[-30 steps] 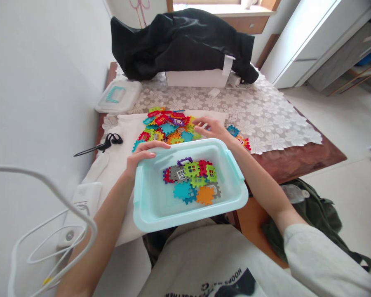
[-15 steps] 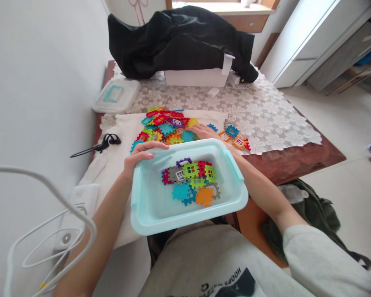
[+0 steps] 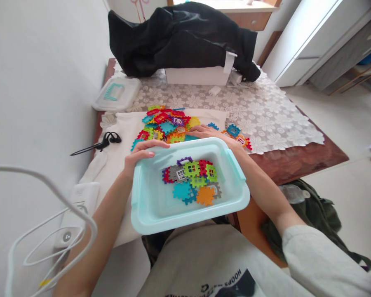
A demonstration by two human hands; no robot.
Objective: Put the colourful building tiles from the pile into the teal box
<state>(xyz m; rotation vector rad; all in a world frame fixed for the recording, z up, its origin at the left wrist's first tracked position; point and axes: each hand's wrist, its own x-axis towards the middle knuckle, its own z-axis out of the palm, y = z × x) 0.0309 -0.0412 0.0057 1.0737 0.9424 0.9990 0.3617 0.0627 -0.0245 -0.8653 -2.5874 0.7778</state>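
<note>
A pale aqua plastic tray (image 3: 154, 210) sits over my lap, holding a heap of interlocking plastic waffle tiles (image 3: 191, 177) in orange, teal, green, red, grey and purple. My left hand (image 3: 144, 153) curls over the tray's near-left rim and grips it. My right hand (image 3: 207, 132) lies flat beyond the far rim, its fingertips at the edge of a larger pile of colourful tiles (image 3: 167, 126). No tile shows in that hand.
A small group of tiles (image 3: 235, 135) lies on the white lace cloth to the right. Black earphones (image 3: 106, 140) rest on the white cloth at left. A clear lidded box (image 3: 116, 94) and a white box under black fabric (image 3: 173, 37) stand farther back.
My right hand has lowered from above the pile and now lies flat at its edge, with the tiles at right more in view. The tray and my left hand have hardly moved.
</note>
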